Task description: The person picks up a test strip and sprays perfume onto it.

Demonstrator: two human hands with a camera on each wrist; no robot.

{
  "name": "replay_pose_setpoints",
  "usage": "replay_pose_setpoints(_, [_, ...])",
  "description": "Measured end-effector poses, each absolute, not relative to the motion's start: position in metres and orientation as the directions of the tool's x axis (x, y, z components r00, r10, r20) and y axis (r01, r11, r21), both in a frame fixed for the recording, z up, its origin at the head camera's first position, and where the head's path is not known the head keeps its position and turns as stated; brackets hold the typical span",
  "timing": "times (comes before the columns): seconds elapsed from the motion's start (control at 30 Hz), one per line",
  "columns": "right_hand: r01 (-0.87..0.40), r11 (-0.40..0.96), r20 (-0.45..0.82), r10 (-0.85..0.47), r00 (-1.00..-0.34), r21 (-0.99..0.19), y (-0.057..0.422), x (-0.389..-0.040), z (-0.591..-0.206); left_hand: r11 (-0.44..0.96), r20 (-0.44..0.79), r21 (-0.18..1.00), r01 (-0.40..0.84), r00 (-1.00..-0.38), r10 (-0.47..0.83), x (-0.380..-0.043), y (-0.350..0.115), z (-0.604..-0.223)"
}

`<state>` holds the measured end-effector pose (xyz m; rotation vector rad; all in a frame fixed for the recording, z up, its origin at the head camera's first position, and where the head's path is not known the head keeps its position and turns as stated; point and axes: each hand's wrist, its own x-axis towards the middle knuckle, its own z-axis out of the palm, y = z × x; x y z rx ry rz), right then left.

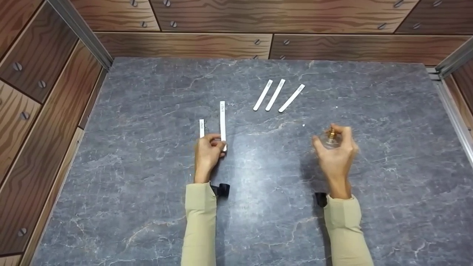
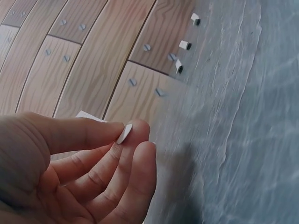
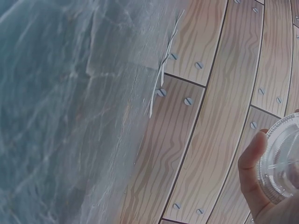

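Note:
My left hand [image 1: 208,151] pinches the near end of a white paper test strip [image 1: 222,120] with small dark writing at its far end. Up close in the left wrist view, the strip's tip [image 2: 124,134] shows between thumb and fingertips. Just left of it, a second white strip [image 1: 201,128] reaches out past the hand, its near part hidden. Over on the right, my right hand [image 1: 337,157] grips a small clear perfume bottle with a gold spray top [image 1: 332,133], slightly blurred. The bottle's ridged, round glass [image 3: 275,163] sits against the fingers in the right wrist view.
Three more white strips lie slanted toward the back of the grey marbled table [image 1: 266,170]: one left [image 1: 263,95], one middle [image 1: 275,95], one right [image 1: 291,98]. Tiny white specks dot the surface near the right hand. Wood-patterned panels [image 1: 221,16] wall the back and sides.

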<state>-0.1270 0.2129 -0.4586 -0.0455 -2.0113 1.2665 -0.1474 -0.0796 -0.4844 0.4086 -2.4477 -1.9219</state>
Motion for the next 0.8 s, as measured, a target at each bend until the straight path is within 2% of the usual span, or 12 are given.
replay_pose_setpoints(0.8, [-0.336, 0.507, 0.560, 0.393, -0.729, -0.794, 0.212, -0.126, -0.456, 0.288, -0.083, 0.953, -0.096, -0.995, -0.057, -0.142, -0.061, -0.469])
